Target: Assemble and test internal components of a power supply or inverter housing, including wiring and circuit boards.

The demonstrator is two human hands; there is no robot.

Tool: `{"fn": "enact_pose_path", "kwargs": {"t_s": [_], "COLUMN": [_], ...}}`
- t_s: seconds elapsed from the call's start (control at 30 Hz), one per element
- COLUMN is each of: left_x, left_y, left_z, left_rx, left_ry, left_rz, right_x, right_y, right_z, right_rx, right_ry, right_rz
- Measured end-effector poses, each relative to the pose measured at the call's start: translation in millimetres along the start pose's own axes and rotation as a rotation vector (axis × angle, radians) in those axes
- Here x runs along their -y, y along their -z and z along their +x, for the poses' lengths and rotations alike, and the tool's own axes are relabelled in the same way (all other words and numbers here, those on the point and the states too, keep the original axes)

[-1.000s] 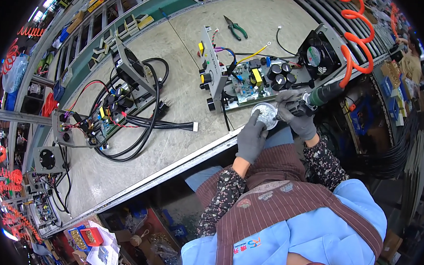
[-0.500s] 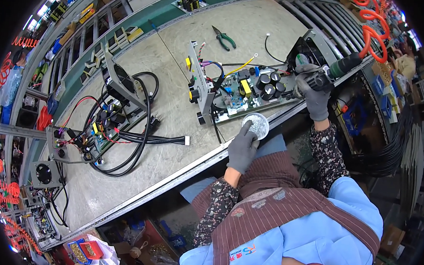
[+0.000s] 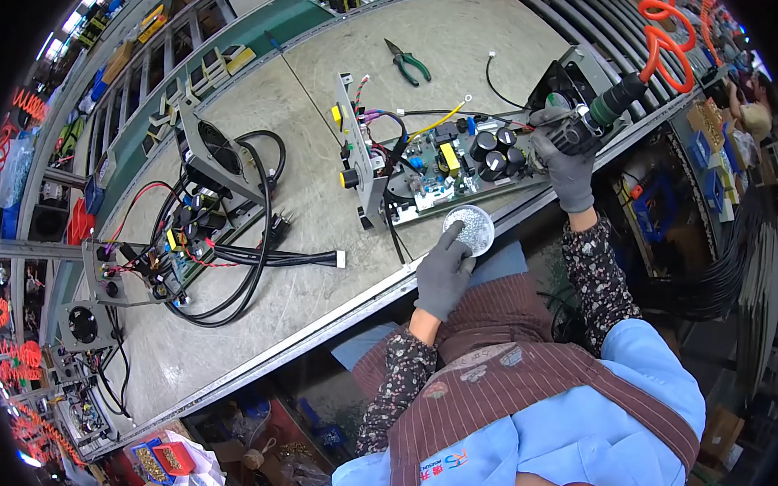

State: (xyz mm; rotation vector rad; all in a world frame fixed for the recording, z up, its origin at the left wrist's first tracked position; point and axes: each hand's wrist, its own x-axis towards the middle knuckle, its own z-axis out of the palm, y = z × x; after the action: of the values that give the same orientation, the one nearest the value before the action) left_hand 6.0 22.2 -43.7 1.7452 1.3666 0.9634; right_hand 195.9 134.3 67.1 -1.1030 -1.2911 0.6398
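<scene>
In my right hand [image 3: 568, 175], gloved in grey, is a dark green and black air screwdriver [image 3: 613, 103], with its front end over the right end of an open metal chassis [image 3: 499, 194]. This chassis carries a circuit board [image 3: 428, 185] with black round capacitors. A fan [image 3: 554, 91] stands in its right end panel. The driver's tip is hidden by my hand. At the table's front edge my gloved left hand [image 3: 444, 280] grips a round white cup [image 3: 489, 242] filled with small silvery screws, its finger reaching over the rim.
Green-handled pliers [image 3: 409, 66] lie behind the chassis. To the left stands a second chassis [image 3: 220, 166] with a fan and looped black cables [image 3: 270, 227]. An orange coiled hose [image 3: 659, 50] hangs at upper right by a roller conveyor [image 3: 589, 32]. Screw trays [image 3: 162, 461] sit below left.
The screwdriver has tilted more upright, its hose end swinging up and left. My right hand has shifted slightly left and down. My left hand and the cup stay nearly still.
</scene>
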Motion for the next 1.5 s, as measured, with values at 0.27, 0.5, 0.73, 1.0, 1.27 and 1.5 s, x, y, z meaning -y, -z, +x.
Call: {"fn": "enact_pose_path", "kwargs": {"t_s": [0.27, 0.5, 0.73, 1.0, 1.27, 1.5], "left_x": [2, 7, 2, 3, 4, 2], "left_y": [-1, -4, 4, 2, 1, 1], "left_z": [0, 0, 0, 0, 0, 1], "left_rx": [-0.016, -0.066, -0.001, 0.005, -0.038, -0.025], "left_ry": [-0.013, -0.088, 0.013, 0.007, -0.028, -0.019], "left_rz": [0.016, 0.002, -0.017, 0.002, -0.016, 0.010], "right_x": [-7, 11, 16, 4, 3, -1], "right_y": [-1, 6, -20, -28, -25, -28], "right_z": [2, -14, -71, -71, -69, -78], "right_rx": [0.002, 0.058, 0.359, 0.307, 0.340, 0.356], "right_ry": [0.048, 0.113, -0.163, -0.160, -0.226, -0.172], "right_rz": [0.016, 0.098, 0.347, 0.149, 0.230, 0.299]}}
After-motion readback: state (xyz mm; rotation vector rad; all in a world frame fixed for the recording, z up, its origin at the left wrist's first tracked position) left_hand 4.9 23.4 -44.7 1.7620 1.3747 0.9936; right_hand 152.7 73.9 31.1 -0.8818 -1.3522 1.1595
